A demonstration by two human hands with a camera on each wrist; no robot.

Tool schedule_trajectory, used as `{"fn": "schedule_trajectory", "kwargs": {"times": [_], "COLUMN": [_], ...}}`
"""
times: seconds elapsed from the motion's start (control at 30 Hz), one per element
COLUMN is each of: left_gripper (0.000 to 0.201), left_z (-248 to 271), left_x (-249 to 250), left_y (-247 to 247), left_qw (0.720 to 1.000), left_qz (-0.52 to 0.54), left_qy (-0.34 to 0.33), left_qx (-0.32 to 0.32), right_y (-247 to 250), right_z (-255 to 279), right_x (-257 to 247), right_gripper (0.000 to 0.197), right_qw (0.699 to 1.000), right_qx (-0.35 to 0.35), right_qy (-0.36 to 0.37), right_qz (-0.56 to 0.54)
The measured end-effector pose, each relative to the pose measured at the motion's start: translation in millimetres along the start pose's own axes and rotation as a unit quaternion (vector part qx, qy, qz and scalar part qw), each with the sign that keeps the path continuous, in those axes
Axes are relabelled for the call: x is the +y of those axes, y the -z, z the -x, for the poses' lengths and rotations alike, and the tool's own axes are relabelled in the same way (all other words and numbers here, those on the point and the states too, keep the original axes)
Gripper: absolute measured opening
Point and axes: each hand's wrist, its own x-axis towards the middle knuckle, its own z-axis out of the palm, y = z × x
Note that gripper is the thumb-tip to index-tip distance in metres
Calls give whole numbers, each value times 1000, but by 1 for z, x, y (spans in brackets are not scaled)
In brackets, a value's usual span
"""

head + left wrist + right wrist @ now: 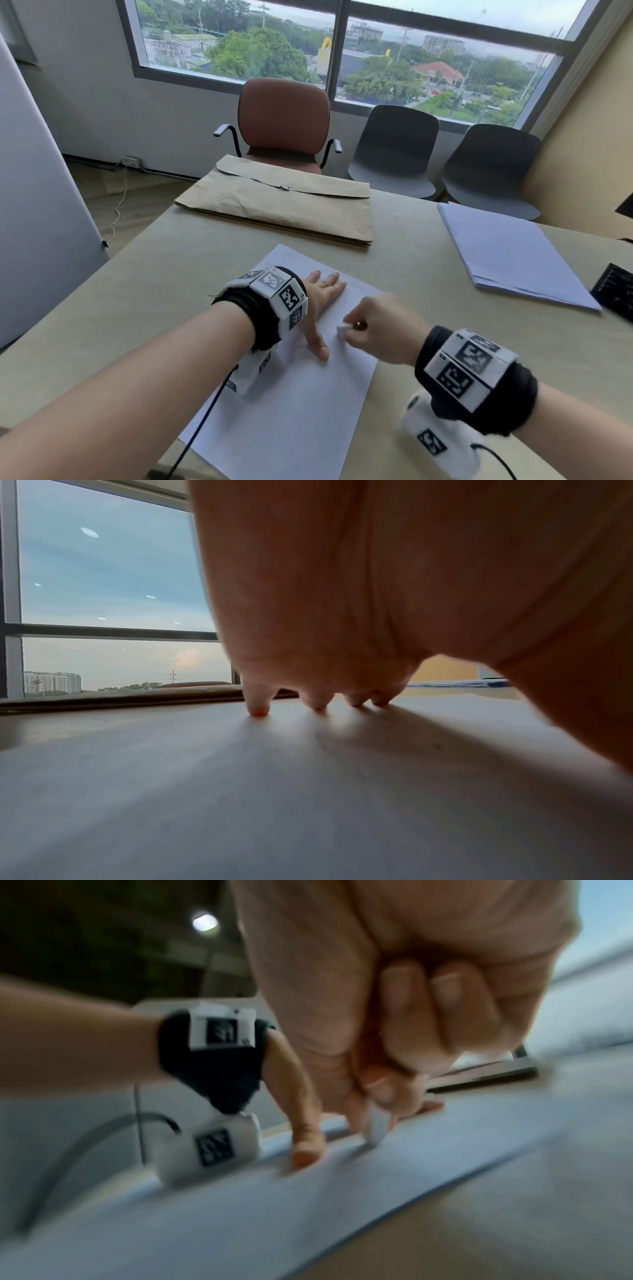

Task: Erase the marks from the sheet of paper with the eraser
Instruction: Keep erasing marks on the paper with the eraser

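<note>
A white sheet of paper lies on the beige table in front of me. My left hand lies flat on the sheet with fingers spread, pressing it down; its fingertips touch the paper. My right hand pinches a small white eraser between thumb and fingers, its tip down on the sheet just right of the left thumb. In the right wrist view the eraser meets the paper, and the picture is blurred. I can make out no marks on the sheet.
A brown envelope lies at the table's far edge. A stack of white sheets sits at the right, with a dark keyboard beside it. Three chairs stand beyond the table, a brown one in the middle.
</note>
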Motion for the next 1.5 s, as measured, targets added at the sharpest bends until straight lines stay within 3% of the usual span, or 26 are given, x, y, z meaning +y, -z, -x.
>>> {"fn": "schedule_trajectory", "kwargs": {"times": [0.07, 0.2, 0.37, 0.5, 0.63, 0.7, 0.83, 0.97, 1.03, 1.17, 1.33, 1.5], "left_gripper": [125, 124, 124, 123, 124, 124, 124, 125, 125, 124, 126, 124], "left_z": [0, 2, 2, 4, 3, 3, 2, -1, -1, 0, -5, -2], "left_x": [0, 1, 1, 3, 2, 1, 2, -1, -2, -1, -3, -3], "left_y": [0, 0, 1, 1, 0, 1, 1, 0, 0, -1, -2, -2], "left_qw": [1000, 1000, 1000, 1000, 1000, 1000, 1000, 1000, 1000, 1000, 1000, 1000], "left_qz": [2, 8, 5, 7, 6, 6, 7, 0, 2, 6, 2, 11], "left_qy": [1, 3, 4, 5, 5, 5, 4, 2, 0, 0, -2, -7], "left_qx": [-2, 1, -3, 0, -2, -4, -3, -3, -4, 4, 3, 9], "right_y": [5, 11, 6, 16, 3, 5, 13, 0, 4, 15, 1, 19], "right_z": [-4, -16, -3, -22, -9, -9, -20, -8, -12, -30, -13, -39], "right_x": [6, 13, 9, 19, 8, 12, 17, -2, 3, 16, -1, 22], "right_gripper": [37, 27, 43, 26, 43, 38, 32, 41, 33, 25, 35, 25], "right_qw": [1000, 997, 999, 996, 999, 999, 993, 1000, 999, 993, 997, 985], "right_qx": [-3, 56, -17, 37, 19, 7, 71, 3, -8, 65, -7, 20], "right_qy": [-15, -43, -23, -67, -36, -39, -92, -20, -32, -91, -29, -89], "right_qz": [-8, -20, -44, -41, -19, -34, -23, -10, -28, -39, -70, -143]}}
